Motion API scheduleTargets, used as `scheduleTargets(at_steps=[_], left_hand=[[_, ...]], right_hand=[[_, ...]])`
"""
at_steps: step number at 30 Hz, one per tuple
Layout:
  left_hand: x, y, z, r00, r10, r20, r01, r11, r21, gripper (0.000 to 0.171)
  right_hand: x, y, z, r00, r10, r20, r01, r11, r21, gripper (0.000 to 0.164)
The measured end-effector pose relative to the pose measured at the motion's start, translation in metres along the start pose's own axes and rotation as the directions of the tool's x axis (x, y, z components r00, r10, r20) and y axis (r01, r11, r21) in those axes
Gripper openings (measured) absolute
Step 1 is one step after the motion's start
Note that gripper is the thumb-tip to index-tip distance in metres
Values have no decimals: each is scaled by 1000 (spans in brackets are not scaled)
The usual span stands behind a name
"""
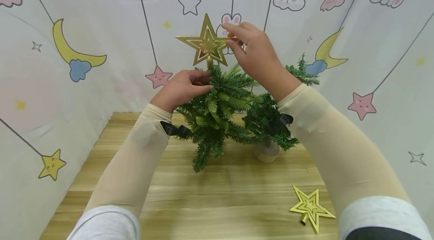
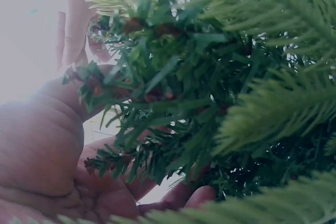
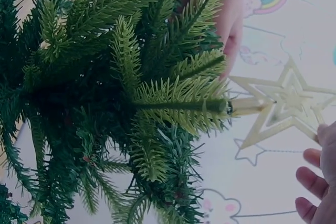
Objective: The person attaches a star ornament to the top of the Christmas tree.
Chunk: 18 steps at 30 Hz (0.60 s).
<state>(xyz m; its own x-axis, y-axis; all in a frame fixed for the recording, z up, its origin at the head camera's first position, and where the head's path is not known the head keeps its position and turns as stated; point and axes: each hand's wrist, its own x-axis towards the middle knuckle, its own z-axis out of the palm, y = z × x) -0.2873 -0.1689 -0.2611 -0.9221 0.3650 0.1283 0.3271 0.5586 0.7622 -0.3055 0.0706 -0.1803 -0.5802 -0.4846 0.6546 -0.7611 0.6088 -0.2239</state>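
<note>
A gold star tree topper stands at the tip of a green artificial Christmas tree. My right hand pinches the star's right point between thumb and fingers. Just below the star, my left hand grips the upper branches, its fingers partly hidden behind the needles. In the right wrist view, the topper's tube meets the end of the tree's top stem. The left wrist view has the left palm curled about dark green sprigs.
Behind and right of the tree stands a second, smaller tree on a round pale base. Another gold star topper lies on the wooden table, near the right forearm. A patterned white curtain hangs around the table.
</note>
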Motion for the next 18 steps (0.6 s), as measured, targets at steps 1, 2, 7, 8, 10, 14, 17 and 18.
scheduleTargets(at_steps=[1,2,7,8,10,14,17,18], left_hand=[[0,0,0,1000,2,-3,-2,1000,4,59],[-1,0,1,1000,2,-9,-2,1000,13,59],[-10,4,-1,998,-22,-55,24,999,35,55],[-14,6,-1,997,-28,-72,31,999,39,54],[-23,10,-2,993,-23,-114,28,999,39,51],[-45,19,6,969,78,-237,-66,996,55,40],[-59,26,20,925,241,-292,-211,969,130,34],[-62,28,26,901,316,-297,-274,946,174,34]], right_hand=[[-1,0,-1,1000,-7,-4,7,1000,-4,44],[-3,0,-3,1000,-11,-8,11,1000,-8,45],[-17,2,-23,996,-34,-80,33,999,-21,48],[-22,3,-28,993,-44,-109,43,999,-15,46],[-36,6,-41,980,-95,-173,94,995,-14,42],[-75,14,-66,927,-156,-341,160,987,-19,29],[-112,19,-78,883,-124,-452,135,991,-9,26],[-127,21,-81,875,-108,-472,115,993,-13,28]])
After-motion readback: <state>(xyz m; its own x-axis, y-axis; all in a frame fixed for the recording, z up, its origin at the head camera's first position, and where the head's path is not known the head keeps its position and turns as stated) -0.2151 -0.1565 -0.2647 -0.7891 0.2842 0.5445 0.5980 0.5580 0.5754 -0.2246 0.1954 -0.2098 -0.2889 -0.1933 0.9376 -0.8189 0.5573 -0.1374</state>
